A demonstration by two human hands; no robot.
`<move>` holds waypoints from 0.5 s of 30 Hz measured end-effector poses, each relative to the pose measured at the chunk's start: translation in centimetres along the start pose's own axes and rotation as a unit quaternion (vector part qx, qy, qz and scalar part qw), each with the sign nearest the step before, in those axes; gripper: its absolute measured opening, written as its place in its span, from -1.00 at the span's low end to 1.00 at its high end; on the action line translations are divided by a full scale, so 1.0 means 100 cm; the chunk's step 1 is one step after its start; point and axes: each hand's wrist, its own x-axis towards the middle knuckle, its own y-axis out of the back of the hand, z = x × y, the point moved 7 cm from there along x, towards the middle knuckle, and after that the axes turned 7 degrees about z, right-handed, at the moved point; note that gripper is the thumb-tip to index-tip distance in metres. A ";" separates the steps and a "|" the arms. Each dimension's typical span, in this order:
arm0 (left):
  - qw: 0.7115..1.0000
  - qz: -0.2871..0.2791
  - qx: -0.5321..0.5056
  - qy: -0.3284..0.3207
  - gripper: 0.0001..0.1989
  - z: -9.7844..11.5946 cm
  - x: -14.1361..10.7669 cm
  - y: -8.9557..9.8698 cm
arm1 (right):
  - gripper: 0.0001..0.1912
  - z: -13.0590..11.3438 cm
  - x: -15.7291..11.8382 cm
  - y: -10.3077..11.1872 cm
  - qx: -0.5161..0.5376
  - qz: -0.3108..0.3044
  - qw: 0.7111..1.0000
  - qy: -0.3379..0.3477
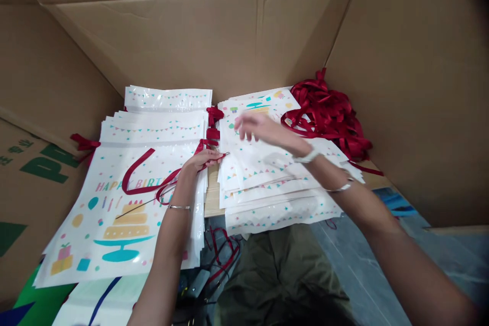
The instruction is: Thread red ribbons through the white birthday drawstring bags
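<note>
My left hand (202,159) is closed at the inner edge of the left stack of white plastic bags (114,163) printed with a birthday cake. It grips a thin wire rod (132,210) whose small looped end pokes out past the fingertips. A dark red ribbon (132,183) trails from near this hand across the top bag. My right hand (255,126), a little blurred, hovers over the right stack of bags (260,163). Its fingers are apart and loosely bent, and I see nothing in them.
A heap of red ribbons (328,112) lies on the right stack's far corner. Red ribbon bows (214,114) stick out between the stacks. Cardboard walls (191,35) enclose the back and sides. Loose red ribbon (229,260) hangs below the table edge by my legs.
</note>
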 end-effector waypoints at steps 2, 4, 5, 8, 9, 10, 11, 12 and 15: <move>1.000 -0.003 -0.001 0.003 -0.64 -0.002 0.002 0.001 | -0.79 0.037 -0.003 -0.038 -0.148 -0.081 0.982 -0.087; 1.000 0.000 -0.005 0.006 -0.62 -0.003 0.003 0.002 | -0.74 0.070 -0.007 -0.066 -0.265 -0.133 0.943 -0.154; 1.000 0.002 -0.005 0.007 -0.61 -0.003 0.003 0.002 | -0.69 0.082 -0.008 -0.077 -0.295 -0.151 0.928 -0.167; 1.000 0.003 -0.003 0.008 -0.60 -0.002 0.001 0.000 | -0.53 0.100 -0.009 -0.096 -0.328 -0.193 0.910 -0.166; 1.000 0.002 -0.002 0.008 -0.60 -0.001 0.000 -0.001 | -0.50 0.103 -0.009 -0.098 -0.330 -0.202 0.908 -0.161; 1.000 0.003 -0.001 0.008 -0.60 0.000 -0.001 -0.002 | -0.49 0.105 -0.009 -0.099 -0.330 -0.210 0.907 -0.156; 1.000 0.006 0.000 0.007 -0.61 0.001 -0.002 -0.003 | -0.48 0.106 -0.008 -0.100 -0.330 -0.217 0.906 -0.152; 1.000 0.011 0.001 0.006 -0.61 0.003 -0.003 -0.004 | -0.48 0.107 -0.007 -0.100 -0.329 -0.224 0.905 -0.149; 1.000 0.012 0.012 0.008 -0.59 0.005 -0.006 -0.007 | -0.50 0.105 -0.004 -0.101 -0.334 -0.255 0.897 -0.139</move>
